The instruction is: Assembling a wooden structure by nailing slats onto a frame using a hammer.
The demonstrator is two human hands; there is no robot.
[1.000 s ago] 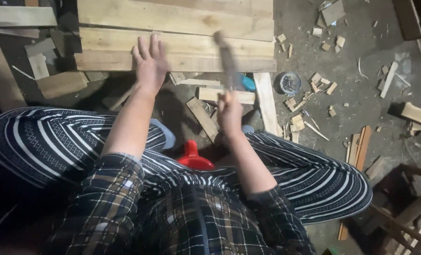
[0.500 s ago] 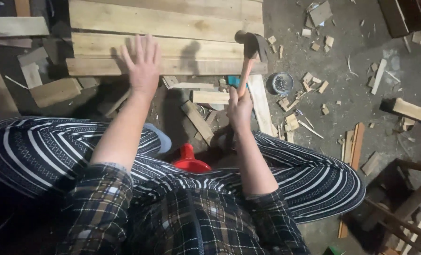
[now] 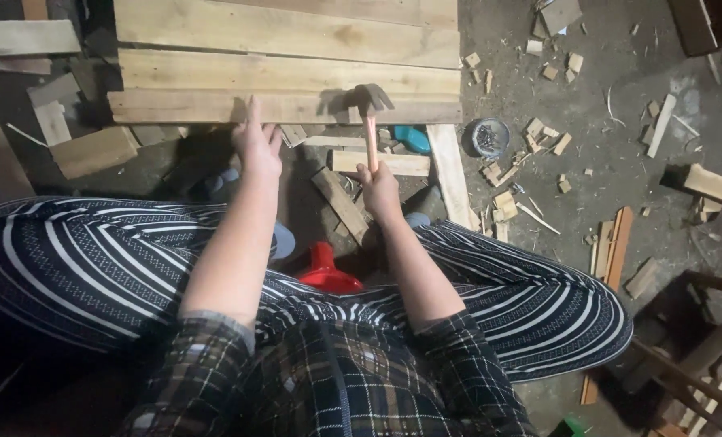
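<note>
Over rough pale planks [image 3: 288, 69], right hand [image 3: 380, 184] gripping wooden-handled hammer [image 3: 371, 121], left hand [image 3: 256, 146] open, fingers flat

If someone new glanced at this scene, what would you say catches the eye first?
The eye goes first to the hammer, gripped in the right hand, its head over the near edge of the pale wooden planks at the top. The left hand reaches to that same plank edge. Next come the wood offcuts scattered over the dark floor on the right, with a round tin of nails among them.
</note>
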